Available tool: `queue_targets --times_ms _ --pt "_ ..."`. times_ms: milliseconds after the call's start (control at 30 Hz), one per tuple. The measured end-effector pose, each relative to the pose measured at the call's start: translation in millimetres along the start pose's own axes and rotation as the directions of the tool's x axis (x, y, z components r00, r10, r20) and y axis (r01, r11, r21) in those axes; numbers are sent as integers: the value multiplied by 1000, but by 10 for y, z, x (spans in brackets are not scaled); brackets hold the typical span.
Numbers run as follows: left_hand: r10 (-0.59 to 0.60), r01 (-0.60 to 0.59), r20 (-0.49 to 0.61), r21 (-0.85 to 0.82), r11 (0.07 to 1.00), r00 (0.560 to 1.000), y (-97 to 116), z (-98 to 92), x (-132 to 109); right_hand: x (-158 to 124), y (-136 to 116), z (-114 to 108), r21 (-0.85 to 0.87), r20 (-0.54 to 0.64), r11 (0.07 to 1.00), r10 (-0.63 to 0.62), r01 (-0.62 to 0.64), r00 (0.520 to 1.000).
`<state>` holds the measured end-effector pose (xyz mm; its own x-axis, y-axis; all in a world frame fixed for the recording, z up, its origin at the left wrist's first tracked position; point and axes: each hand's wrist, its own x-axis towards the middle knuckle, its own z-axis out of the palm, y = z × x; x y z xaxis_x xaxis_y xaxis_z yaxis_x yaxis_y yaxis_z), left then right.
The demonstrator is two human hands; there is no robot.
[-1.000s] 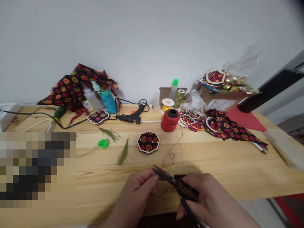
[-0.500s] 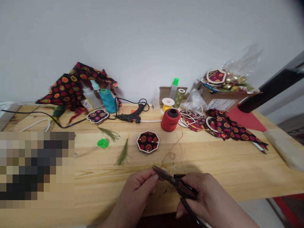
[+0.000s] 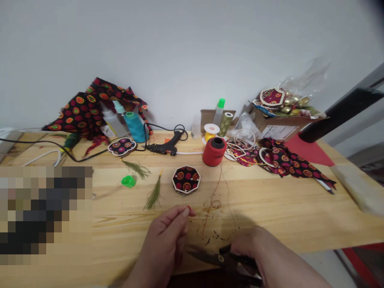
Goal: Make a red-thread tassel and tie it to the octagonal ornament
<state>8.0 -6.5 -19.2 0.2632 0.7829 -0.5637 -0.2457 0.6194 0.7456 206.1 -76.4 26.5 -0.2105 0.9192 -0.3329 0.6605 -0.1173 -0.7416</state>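
Observation:
My left hand (image 3: 168,236) is closed in a pinch near the front of the table; a bit of red thread (image 3: 189,209) shows at its fingertips. My right hand (image 3: 255,248) grips black-handled scissors (image 3: 221,258), low at the table's front edge, blades pointing left and lying close together. Loose thread (image 3: 213,204) runs from the red thread cone (image 3: 214,153) down the wood, among small dark scraps. Beyond my hands lies an octagonal, fabric-covered ornament (image 3: 186,179) with a pale wooden rim and white beads. Left of it rests a green tassel (image 3: 154,193).
A green cap (image 3: 128,181) and a flower-shaped ornament (image 3: 121,147) with a tassel lie left. Behind are a glue gun (image 3: 163,148), a teal thread cone (image 3: 135,127) and patterned cloth (image 3: 81,110). At right stand a cardboard box (image 3: 279,125) and more cloth (image 3: 303,162).
The scissors in my right hand have moved down and toward me, away from my left fingertips. My left hand has shifted slightly left. The thread now lies slack on the table.

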Motion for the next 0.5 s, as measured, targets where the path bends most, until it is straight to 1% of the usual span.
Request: queue_targets --times_ms 133,167,233,267,300,333,367,400,433,467,500 --pt "13 -13 2 -28 1000 1000 29 8 -35 43 5 -1 -41 98 990 -130 134 987" --pt "15 -15 -1 -32 999 1000 33 10 -42 43 1 -6 -63 97 987 -145 151 985" --pt "16 -16 -3 -45 999 1000 37 12 -52 25 4 -35 -125 33 984 -122 125 992" --pt "16 -16 -3 -52 999 1000 36 11 -54 15 18 -62 -170 -22 982 -92 87 996" --pt "18 -18 -5 -52 998 1000 35 10 -53 8 44 -98 -229 -99 973 -47 23 994" --pt "21 -22 -9 -48 999 1000 32 8 -50 7 84 -141 -294 -185 953 15 -70 983" --pt "26 -26 -12 -39 999 1000 29 5 -46 14 138 -190 -361 -285 912 91 -194 954" --pt "30 -30 -13 -28 999 999 26 2 -40 28 203 -241 -420 -383 846 163 -329 909" --pt "31 -31 -12 -19 999 999 23 -2 -34 44 275 -291 -461 -457 762 235 -455 858" --pt "31 -31 -9 -13 999 999 21 -5 -29 62 348 -338 -482 -499 692 288 -537 818" --pt "29 -29 -4 -12 999 1000 20 -7 -26 77 418 -378 -490 -511 652 323 -579 797"
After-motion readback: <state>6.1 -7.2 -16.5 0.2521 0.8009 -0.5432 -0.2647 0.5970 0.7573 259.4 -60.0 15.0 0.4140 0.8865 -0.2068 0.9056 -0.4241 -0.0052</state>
